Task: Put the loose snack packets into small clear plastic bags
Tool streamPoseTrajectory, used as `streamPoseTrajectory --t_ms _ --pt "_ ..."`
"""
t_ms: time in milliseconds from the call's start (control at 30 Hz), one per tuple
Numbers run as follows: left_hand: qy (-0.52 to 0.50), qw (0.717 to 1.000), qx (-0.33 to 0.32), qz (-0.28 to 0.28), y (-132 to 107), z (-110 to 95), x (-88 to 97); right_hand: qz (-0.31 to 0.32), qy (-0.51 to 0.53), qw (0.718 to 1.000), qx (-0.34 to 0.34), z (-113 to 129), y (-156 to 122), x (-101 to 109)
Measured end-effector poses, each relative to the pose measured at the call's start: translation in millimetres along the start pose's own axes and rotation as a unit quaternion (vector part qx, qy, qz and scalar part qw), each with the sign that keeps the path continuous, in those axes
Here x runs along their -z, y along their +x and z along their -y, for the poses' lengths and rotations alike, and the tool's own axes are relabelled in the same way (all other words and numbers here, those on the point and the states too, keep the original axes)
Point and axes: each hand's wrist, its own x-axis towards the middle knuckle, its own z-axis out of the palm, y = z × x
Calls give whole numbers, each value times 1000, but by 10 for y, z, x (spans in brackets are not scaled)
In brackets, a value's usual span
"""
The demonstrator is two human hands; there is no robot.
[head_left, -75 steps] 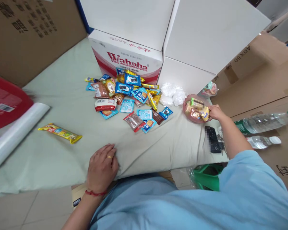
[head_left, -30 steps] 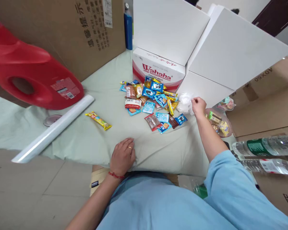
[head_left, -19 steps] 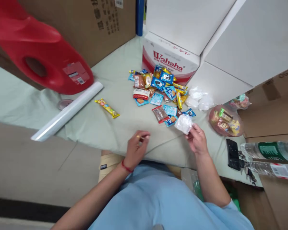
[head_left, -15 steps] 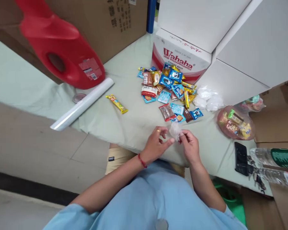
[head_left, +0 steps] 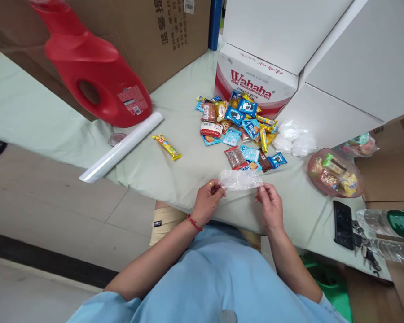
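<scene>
Between my two hands a clear, crinkled plastic cover (head_left: 241, 180) is stretched sideways. My left hand (head_left: 208, 197) pinches its left end, and my right hand (head_left: 270, 202) grips the right end. Just beyond it lie a reddish-brown snack packet (head_left: 234, 157), a light blue packet (head_left: 250, 153) and a dark blue packet (head_left: 277, 160). Behind these rises a pile of wrapped snacks (head_left: 234, 115). To the right of the pile sit several bunched clear plastic covers (head_left: 294, 139). A bowl of snacks (head_left: 311, 179) stands farther right, with clear plastic over it.
A yellow snack bar (head_left: 167, 147), a white roll (head_left: 121, 148) and a red jug (head_left: 101, 76) are on the left. A Wahaha carton (head_left: 256, 83) stands at the back. A phone (head_left: 343, 224), keys (head_left: 366, 251) and plastic bottles (head_left: 377, 222) lie along the right edge.
The plastic cover was a small crumpled bunch and is now spread wide. My left hand has moved left and closed on its end. The view has shifted slightly.
</scene>
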Motion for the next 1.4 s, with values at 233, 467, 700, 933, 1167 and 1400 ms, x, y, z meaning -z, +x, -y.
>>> streamPoseTrajectory --t_ms 233,467,700,933,1167,1400 --pt "-1 995 24 97 -34 -71 36 127 -284 896 317 220 178 96" --pt "82 987 67 121 -9 -167 380 163 -31 981 104 225 341 98" --pt "127 980 60 142 31 -317 508 78 154 964 -201 208 362 139" --pt "59 992 -19 110 -23 -297 525 53 237 948 -203 227 370 152" --pt "-222 970 91 38 -16 -358 620 116 270 931 -214 130 301 15" --pt "-280 951 126 43 -16 -412 618 192 246 924 -220 146 155 -84"
